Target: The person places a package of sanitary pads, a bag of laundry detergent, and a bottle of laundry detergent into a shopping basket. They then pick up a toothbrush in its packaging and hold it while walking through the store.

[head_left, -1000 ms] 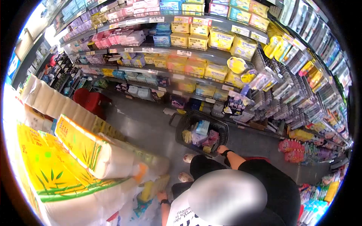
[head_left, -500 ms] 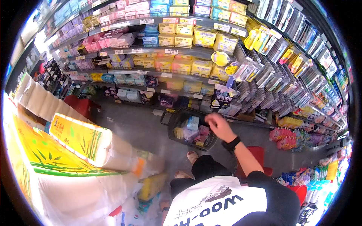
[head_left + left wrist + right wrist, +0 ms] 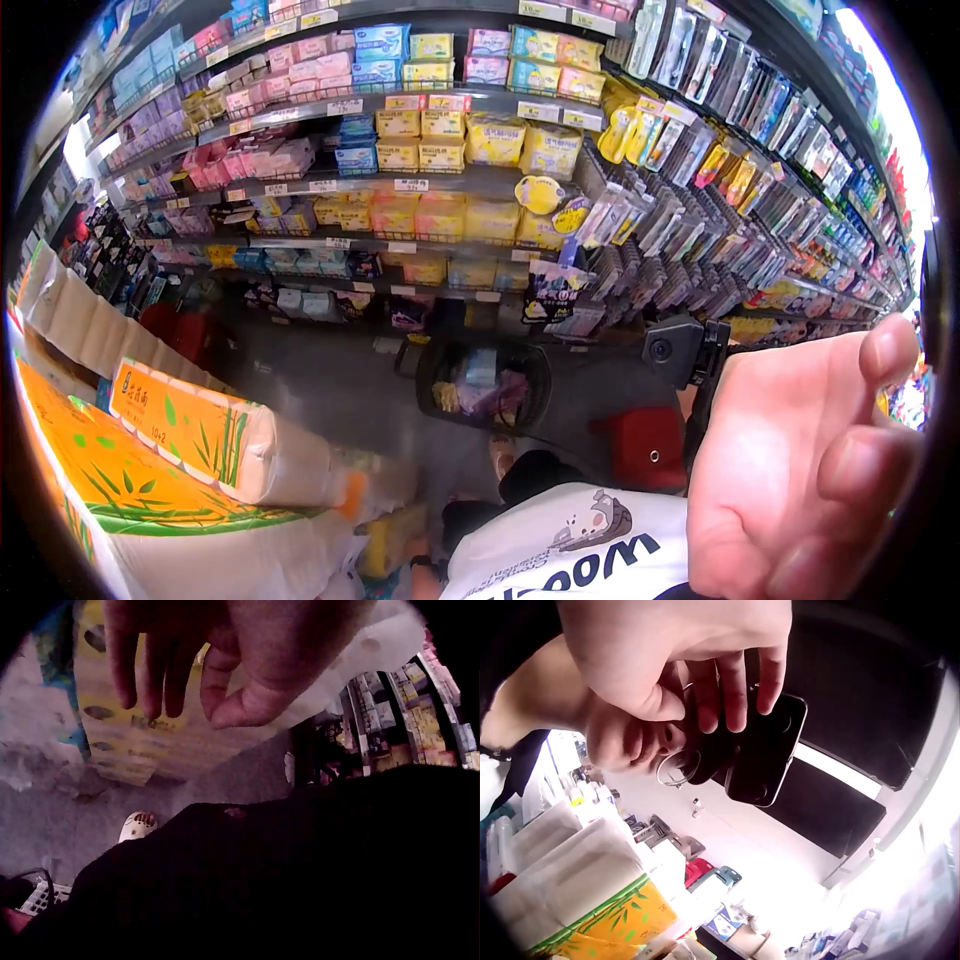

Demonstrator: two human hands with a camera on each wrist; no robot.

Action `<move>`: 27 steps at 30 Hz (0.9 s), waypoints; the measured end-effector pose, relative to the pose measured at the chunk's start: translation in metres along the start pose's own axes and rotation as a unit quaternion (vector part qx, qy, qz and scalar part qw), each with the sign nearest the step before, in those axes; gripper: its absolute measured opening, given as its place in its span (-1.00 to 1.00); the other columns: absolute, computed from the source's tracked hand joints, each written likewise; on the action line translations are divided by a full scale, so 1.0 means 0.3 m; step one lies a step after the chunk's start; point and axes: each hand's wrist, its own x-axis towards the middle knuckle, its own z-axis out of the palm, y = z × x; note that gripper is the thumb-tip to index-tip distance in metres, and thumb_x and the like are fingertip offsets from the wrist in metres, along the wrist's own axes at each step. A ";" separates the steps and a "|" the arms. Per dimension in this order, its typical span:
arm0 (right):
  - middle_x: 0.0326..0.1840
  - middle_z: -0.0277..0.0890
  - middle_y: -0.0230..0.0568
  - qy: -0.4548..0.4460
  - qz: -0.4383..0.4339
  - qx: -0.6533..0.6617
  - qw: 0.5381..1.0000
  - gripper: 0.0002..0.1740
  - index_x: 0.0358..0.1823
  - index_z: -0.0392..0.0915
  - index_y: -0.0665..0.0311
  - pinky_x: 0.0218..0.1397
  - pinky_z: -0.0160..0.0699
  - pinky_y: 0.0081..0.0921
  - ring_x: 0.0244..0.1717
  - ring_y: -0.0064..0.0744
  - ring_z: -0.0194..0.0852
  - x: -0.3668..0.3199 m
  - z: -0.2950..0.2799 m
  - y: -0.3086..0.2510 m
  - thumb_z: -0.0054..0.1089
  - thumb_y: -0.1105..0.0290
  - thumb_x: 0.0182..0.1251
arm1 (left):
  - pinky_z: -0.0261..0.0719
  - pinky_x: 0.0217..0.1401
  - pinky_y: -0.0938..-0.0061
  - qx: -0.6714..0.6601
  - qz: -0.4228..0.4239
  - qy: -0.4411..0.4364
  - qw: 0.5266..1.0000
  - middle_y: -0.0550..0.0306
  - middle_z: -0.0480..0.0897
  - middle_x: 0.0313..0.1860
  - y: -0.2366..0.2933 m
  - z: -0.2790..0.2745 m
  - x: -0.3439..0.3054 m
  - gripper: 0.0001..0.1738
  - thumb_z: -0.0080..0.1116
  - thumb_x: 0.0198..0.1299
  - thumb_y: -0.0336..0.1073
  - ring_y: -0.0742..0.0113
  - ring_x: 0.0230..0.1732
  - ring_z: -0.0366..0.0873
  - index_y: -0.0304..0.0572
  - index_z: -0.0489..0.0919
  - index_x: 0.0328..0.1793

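My right hand point(image 3: 790, 450) is raised close to the head camera, palm showing and fingers loosely bent. In the right wrist view its fingers overlap a dark, phone-like device point(image 3: 769, 761) in front of the face, beside round glasses point(image 3: 679, 766). It grips nothing visible. My left hand point(image 3: 240, 652) hangs low with loosely curled fingers and holds nothing visible, in front of yellow-printed wrapped packs point(image 3: 112, 742). A dark shopping basket point(image 3: 538, 375) stands on the floor by the feet, with a light-blue pack point(image 3: 480, 365) and pink-purple packs point(image 3: 500, 395) inside.
Shelves of yellow packs point(image 3: 430, 215) and pink packs point(image 3: 270, 160) run across the front. Hanging packaged goods point(image 3: 690, 220) fill the right side. Large tissue bundles point(image 3: 180, 430) are stacked at left. A red stool point(image 3: 648, 450) stands right of the basket.
My right hand has risen from beside the basket, past its far right corner, up close to the head camera. The head view has shifted right. The basket's contents look the same.
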 end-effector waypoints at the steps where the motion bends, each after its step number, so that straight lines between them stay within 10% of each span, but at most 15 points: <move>1: -0.08 0.28 -0.47 0.002 -0.005 0.002 1.000 -0.71 0.02 0.31 -0.24 0.03 0.10 -0.03 0.04 -0.37 0.16 0.010 0.002 0.009 -0.29 0.09 0.31 | 0.36 -0.09 0.16 -0.001 -0.002 0.002 1.000 -0.25 0.54 -0.20 0.018 0.007 0.015 -0.57 0.07 -0.04 -0.10 -0.09 -0.14 0.46 -0.39 0.52 -0.24; 13: 0.01 0.31 -0.34 -0.106 -0.063 0.189 0.974 -0.67 0.03 0.37 -0.03 0.00 0.18 0.05 0.11 -0.39 0.19 -0.056 0.031 0.221 -0.20 0.14 0.29 | 0.36 -0.08 0.17 -0.045 -0.038 0.022 0.998 -0.25 0.54 -0.20 0.108 0.086 0.049 -0.56 0.08 -0.03 -0.08 -0.08 -0.14 0.46 -0.38 0.52 -0.22; 14: -0.02 0.33 -0.28 -0.064 0.059 0.302 0.949 -0.68 0.02 0.36 0.05 -0.02 0.24 -0.05 0.06 -0.35 0.24 -0.105 0.116 0.222 -0.21 0.17 0.30 | 0.36 -0.08 0.17 -0.053 -0.038 0.025 0.998 -0.25 0.54 -0.20 0.118 0.086 0.057 -0.56 0.08 -0.03 -0.08 -0.08 -0.14 0.46 -0.38 0.52 -0.22; 17: -0.13 0.40 -0.10 0.060 0.401 0.580 0.706 -0.69 -0.03 0.32 0.28 -0.05 0.39 -0.34 -0.08 -0.20 0.39 -0.370 0.397 0.264 -0.23 0.25 0.35 | 0.36 -0.08 0.17 -0.097 -0.029 0.043 0.994 -0.25 0.54 -0.20 0.173 0.087 0.096 -0.55 0.08 -0.03 -0.08 -0.08 -0.14 0.46 -0.38 0.53 -0.21; 20: 0.26 0.10 -0.10 0.120 0.661 0.705 0.227 -0.38 0.22 0.14 0.09 0.25 0.00 -0.03 0.26 -0.04 0.01 -0.713 0.538 0.330 -0.39 -0.16 0.28 | 0.36 -0.07 0.17 -0.166 0.004 0.070 0.984 -0.25 0.54 -0.20 0.288 0.052 0.185 -0.55 0.08 -0.03 -0.07 -0.07 -0.14 0.46 -0.38 0.53 -0.20; 23: 0.37 -0.09 -0.15 0.173 0.693 0.691 0.111 -0.33 0.24 0.12 -0.02 0.28 -0.13 0.05 0.35 -0.01 -0.18 -0.944 0.561 0.299 -0.44 -0.25 0.23 | 0.35 -0.01 0.27 -0.230 0.054 0.092 0.967 -0.17 0.53 -0.13 0.467 -0.006 0.300 -0.50 0.09 0.01 -0.06 0.01 -0.10 0.45 -0.34 0.46 -0.04; 25: 0.39 -0.14 -0.16 0.194 0.686 0.695 0.092 -0.34 0.24 0.13 -0.05 0.28 -0.16 0.08 0.36 0.00 -0.23 -1.046 0.563 0.289 -0.46 -0.26 0.23 | 0.45 -0.25 0.49 -0.311 0.147 0.084 0.935 0.12 0.50 -0.21 0.686 -0.103 0.268 -0.59 0.07 0.10 -0.14 0.31 -0.28 0.46 -0.25 0.40 -0.01; 27: 0.42 -0.25 -0.18 0.224 0.669 0.705 0.069 -0.31 0.25 0.12 -0.10 0.30 -0.21 0.10 0.39 0.02 -0.33 -1.135 0.568 0.286 -0.50 -0.29 0.21 | 0.38 -0.03 0.44 -0.427 0.198 0.032 0.882 0.11 0.48 -0.06 0.952 -0.210 0.169 -0.52 0.03 0.13 -0.06 0.30 -0.06 0.42 -0.24 0.36 0.06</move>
